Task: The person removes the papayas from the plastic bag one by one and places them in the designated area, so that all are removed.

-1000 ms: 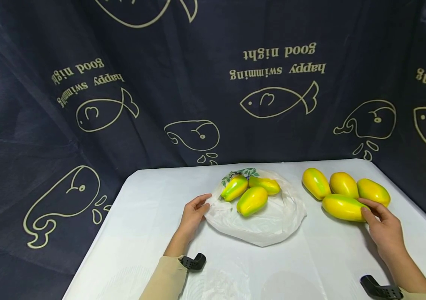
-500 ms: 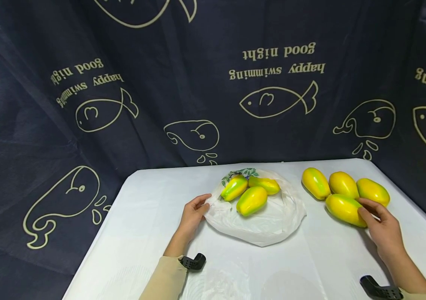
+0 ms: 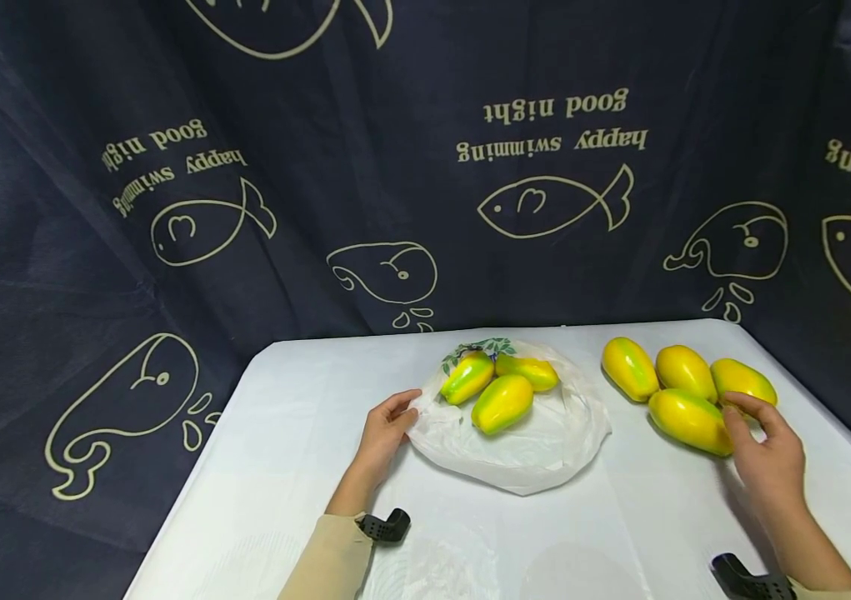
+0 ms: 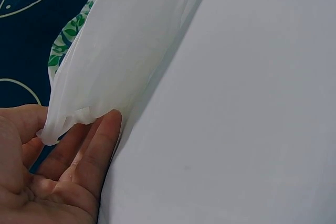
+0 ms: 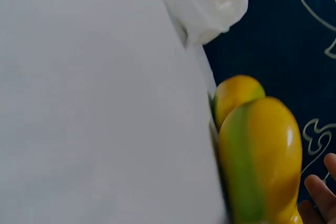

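My left hand (image 3: 382,433) pinches the left rim of a white plastic bag (image 3: 538,471) with a green leaf print. The rim lies between thumb and fingers (image 4: 97,156) in the left wrist view. Inside the wide-mouthed bag lie 3 yellow-green papayas (image 3: 503,404). Over on the right, my right hand (image 3: 770,458) is at the right end of a papaya (image 3: 688,421), which rests on the table in front of several others. Its fingers (image 5: 320,195) are spread and apart from that big papaya (image 5: 262,161) in the right wrist view.
Behind the front papaya, a row of papayas (image 3: 683,371) sits close together near the right back of the white-covered table (image 3: 305,392). A dark curtain (image 3: 395,192) with fish drawings hangs right behind the table's back edge.
The front papaya has turned, its right end swinging nearer the person. My right hand has let go of it and lifted its fingers slightly away. The left hand stays at the bag.
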Tool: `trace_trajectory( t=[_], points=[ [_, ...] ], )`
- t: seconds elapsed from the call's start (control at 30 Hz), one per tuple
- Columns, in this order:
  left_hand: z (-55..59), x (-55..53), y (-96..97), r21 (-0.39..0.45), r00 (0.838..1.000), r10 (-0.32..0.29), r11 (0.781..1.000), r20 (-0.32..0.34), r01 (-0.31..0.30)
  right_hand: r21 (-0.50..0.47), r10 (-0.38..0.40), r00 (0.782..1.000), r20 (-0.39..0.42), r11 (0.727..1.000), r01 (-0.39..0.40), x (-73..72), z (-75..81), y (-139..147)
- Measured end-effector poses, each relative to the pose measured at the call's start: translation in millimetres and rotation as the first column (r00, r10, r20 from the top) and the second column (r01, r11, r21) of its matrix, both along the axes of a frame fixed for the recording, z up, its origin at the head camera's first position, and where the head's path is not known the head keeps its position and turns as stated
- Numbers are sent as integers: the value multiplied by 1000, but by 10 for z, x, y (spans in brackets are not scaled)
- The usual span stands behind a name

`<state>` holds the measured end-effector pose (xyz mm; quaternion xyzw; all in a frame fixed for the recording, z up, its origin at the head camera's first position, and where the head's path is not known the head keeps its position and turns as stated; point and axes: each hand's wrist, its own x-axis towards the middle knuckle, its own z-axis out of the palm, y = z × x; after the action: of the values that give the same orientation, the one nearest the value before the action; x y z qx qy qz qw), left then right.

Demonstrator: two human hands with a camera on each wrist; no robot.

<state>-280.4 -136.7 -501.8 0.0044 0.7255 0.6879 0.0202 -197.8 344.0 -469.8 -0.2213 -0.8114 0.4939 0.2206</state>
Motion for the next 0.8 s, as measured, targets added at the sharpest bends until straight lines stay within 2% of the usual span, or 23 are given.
trace_trajectory(
  t=[0.17,0.33,0.4,0.5,0.63,0.8],
  points=[
    [-1,10,-3,-1,1000,0,1000,-11,0,44,-21,999,-44,999,22,-36,167,-146],
    [-11,8,-5,0,1000,-4,1000,-13,4,114,54,986,-160,993,-36,-71,307,-334],
    [-13,8,-9,-1,1000,-8,1000,-10,8,149,107,970,-218,986,-75,-91,345,-419],
    [-10,9,-11,5,1000,-8,1000,1,8,180,200,936,-290,972,-152,-131,374,-537],
    [-7,9,-12,5,1000,-8,1000,-1,8,192,303,900,-313,948,-253,-194,365,-664],
    [-1,7,-6,2,1000,-3,1000,-7,3,164,385,868,-313,922,-350,-283,329,-796]
  ],
)
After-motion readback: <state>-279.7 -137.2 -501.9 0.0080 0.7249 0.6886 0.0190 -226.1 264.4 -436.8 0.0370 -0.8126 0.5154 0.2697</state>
